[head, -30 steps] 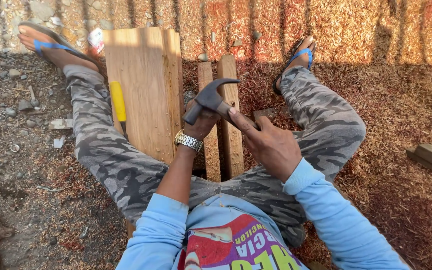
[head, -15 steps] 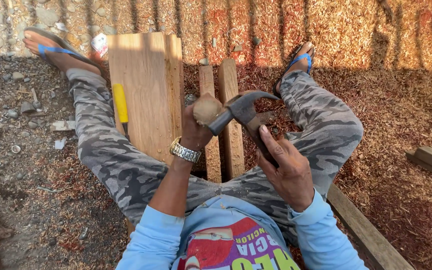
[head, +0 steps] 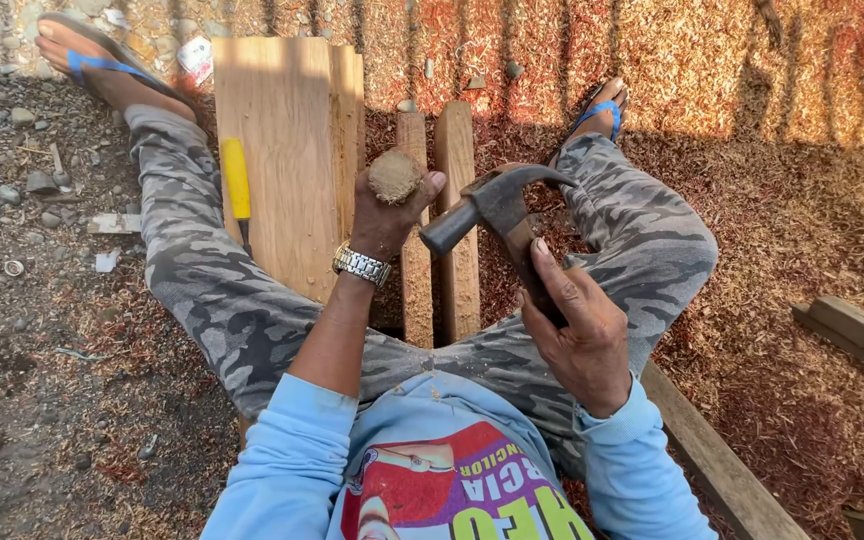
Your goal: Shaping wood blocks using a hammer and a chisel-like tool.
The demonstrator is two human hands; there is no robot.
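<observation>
You're wearing grey camouflage trousers (head: 222,300), a light blue sleeve (head: 287,465) and blue-strapped flip-flops (head: 92,65) — a silver watch (head: 360,265) is glinting. A yellow-handled chisel (head: 236,190) is lying on pale tan boards (head: 287,150); reddish-orange sawdust (head: 752,90) is covering the ground — the dark steel hammer (head: 497,205) is showing brown.

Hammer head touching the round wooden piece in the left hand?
Apart. The head view shows the hammer head beside the round wooden piece in the left hand, with the plank visible between them.
</observation>
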